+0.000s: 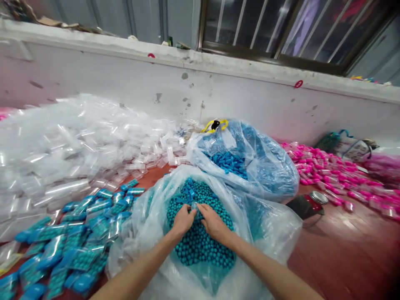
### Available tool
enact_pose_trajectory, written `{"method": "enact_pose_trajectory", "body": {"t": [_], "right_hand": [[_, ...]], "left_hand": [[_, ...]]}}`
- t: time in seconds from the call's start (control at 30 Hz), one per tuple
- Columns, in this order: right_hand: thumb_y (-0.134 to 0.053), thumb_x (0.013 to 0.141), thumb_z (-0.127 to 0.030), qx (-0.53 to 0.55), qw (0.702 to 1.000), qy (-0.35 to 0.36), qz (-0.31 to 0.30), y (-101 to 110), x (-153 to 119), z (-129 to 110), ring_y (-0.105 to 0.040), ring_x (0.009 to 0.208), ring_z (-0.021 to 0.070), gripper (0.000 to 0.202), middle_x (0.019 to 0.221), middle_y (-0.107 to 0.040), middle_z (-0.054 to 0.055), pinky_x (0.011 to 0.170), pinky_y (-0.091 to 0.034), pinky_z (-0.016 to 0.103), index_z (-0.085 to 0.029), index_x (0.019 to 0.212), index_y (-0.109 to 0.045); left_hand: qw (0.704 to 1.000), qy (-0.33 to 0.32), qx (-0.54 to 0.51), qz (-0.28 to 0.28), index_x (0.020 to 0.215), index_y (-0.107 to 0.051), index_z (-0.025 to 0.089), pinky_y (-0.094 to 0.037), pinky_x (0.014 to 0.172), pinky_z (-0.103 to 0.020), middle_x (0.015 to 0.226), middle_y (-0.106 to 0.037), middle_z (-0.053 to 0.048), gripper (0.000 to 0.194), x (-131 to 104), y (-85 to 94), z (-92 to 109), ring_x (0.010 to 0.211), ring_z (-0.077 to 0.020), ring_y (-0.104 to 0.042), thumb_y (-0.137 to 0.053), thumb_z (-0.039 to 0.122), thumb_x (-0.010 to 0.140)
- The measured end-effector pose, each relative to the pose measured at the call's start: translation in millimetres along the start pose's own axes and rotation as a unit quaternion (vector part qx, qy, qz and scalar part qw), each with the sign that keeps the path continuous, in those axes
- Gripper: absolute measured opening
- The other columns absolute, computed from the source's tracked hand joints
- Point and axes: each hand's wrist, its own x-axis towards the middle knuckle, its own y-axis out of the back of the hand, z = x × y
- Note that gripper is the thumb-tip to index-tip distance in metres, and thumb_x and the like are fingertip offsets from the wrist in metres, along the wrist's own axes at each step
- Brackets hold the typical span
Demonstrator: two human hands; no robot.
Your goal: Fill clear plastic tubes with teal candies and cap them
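Note:
My left hand (183,220) and my right hand (214,223) meet over an open clear plastic bag (146,216) full of round teal beads (204,250). Between the fingertips shows a small clear plastic piece (194,206), mostly hidden; both hands are closed on it. Several blue plastic pieces (189,192) lie on the beads just beyond my fingers. Behind stands another clear bag (268,166), holding blue plastic parts (228,163), with a yellow cord (225,123) at its top.
Left lie clear plastic containers (78,146) in a large heap, and bead-filled containers with blue ends (78,233). Pink-ended containers (331,171) are spread right on the red floor (346,254). A dark object with a silver lid (318,197) sits nearby. A white wall (125,79) rises behind.

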Motion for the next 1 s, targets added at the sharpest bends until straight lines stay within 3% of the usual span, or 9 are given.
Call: {"method": "enact_pose_trajectory", "body": {"t": [0.1,0.2,0.3,0.47,0.63,0.7,0.83,0.93,1.0], "right_hand": [[-0.035,0.07,-0.001,0.011,0.999,0.03,-0.022,-8.7,-1.5,1.4,-0.03,0.126,0.0224,0.067,0.136,-0.034,0.016,0.103,-0.028,0.041,-0.009,0.136,-0.025],[-0.036,0.069,-0.002,0.013,0.998,0.038,-0.043,-7.1,-3.4,-0.4,-0.035,0.123,0.0242,0.063,0.132,-0.037,0.02,0.101,-0.032,0.041,-0.004,0.132,-0.029],[-0.034,0.072,-0.001,0.027,0.997,0.053,-0.054,2.1,-10.0,-10.5,-0.045,0.112,0.0206,0.055,0.119,-0.047,0.016,0.094,-0.038,0.034,-0.007,0.126,-0.037],[-0.041,0.076,-0.011,0.014,0.994,0.084,-0.068,7.9,-28.6,-53.9,-0.045,0.107,0.0228,0.052,0.115,-0.048,0.015,0.09,-0.039,0.034,-0.01,0.128,-0.034],[-0.049,0.077,-0.025,-0.008,0.983,0.151,-0.108,12.9,-35.3,-79.3,-0.049,0.1,0.0242,0.04,0.109,-0.051,0.01,0.086,-0.04,0.038,-0.019,0.117,-0.045],[-0.048,0.078,-0.023,-0.036,0.991,0.096,-0.087,21.5,-29.3,-66.7,-0.05,0.099,0.0248,0.032,0.109,-0.052,0.01,0.083,-0.041,0.037,-0.019,0.11,-0.049],[-0.035,0.078,-0.005,-0.09,0.982,-0.163,-0.027,34.3,-7.8,-22.1,-0.052,0.095,0.027,0.028,0.103,-0.054,0.018,0.078,-0.042,0.038,-0.011,0.099,-0.053],[-0.037,0.074,-0.002,-0.077,0.975,-0.209,-0.019,28.8,6.7,-1.8,-0.055,0.091,0.0274,0.029,0.105,-0.052,0.023,0.074,-0.043,0.038,-0.007,0.099,-0.052],[-0.039,0.073,-0.001,-0.051,0.979,-0.199,-0.016,22.3,13.3,1.8,-0.056,0.09,0.0235,0.029,0.102,-0.055,0.019,0.075,-0.043,0.033,-0.008,0.098,-0.051]], "left_hand": [[0.998,-0.026,0.046,0.032,0.109,-0.053,0.015,-0.042,0.081,-0.029,0.106,-0.063,-0.012,0.037,8.2,0.5,4.3,0.101,-0.0234,-0.057,-0.045,0.037,0.08],[0.994,-0.064,0.08,0.037,0.105,-0.057,0.019,-0.036,0.089,-0.03,0.11,-0.062,-0.01,0.031,5.3,0.6,5.7,0.108,-0.0229,-0.053,-0.049,0.028,0.077],[0.991,-0.096,0.093,0.025,0.106,-0.057,0.018,-0.037,0.086,-0.026,0.103,-0.064,-0.008,0.032,-3.7,7.8,0.6,0.102,-0.0204,-0.055,-0.05,0.022,0.075],[0.989,-0.1,0.108,0.026,0.121,-0.04,0.011,-0.041,0.071,-0.025,0.084,-0.064,-0.005,0.047,-13.9,41.4,-14.2,0.08,-0.0182,-0.059,-0.043,0.018,0.075],[0.984,-0.109,0.137,-0.038,0.068,-0.055,0.018,-0.039,0.07,-0.026,0.068,-0.06,-0.001,0.008,-11.1,47.9,-14.6,0.077,-0.0204,-0.058,-0.053,0.013,0.062],[0.984,-0.107,0.129,-0.058,0.053,-0.048,0.019,-0.039,0.074,-0.029,0.065,-0.06,-0.003,0.012,-7.2,37.2,-10.5,0.081,-0.0233,-0.058,-0.055,0.012,0.059],[0.989,-0.094,0.082,-0.084,0.048,-0.039,0.021,-0.039,0.078,-0.034,0.065,-0.059,-0.006,0.022,2.5,7.7,2.5,0.088,-0.0282,-0.057,-0.055,0.009,0.057],[0.991,-0.077,0.027,-0.102,0.054,-0.04,0.021,-0.041,0.075,-0.034,0.064,-0.057,-0.005,0.021,6.9,-13.3,13.5,0.085,-0.0278,-0.058,-0.056,0.009,0.057],[0.99,-0.056,-0.016,-0.129,0.057,-0.04,0.021,-0.043,0.063,-0.033,0.055,-0.051,-0.002,0.019,7.8,-22.8,18.8,0.068,-0.0249,-0.059,-0.056,0.011,0.059]]}}
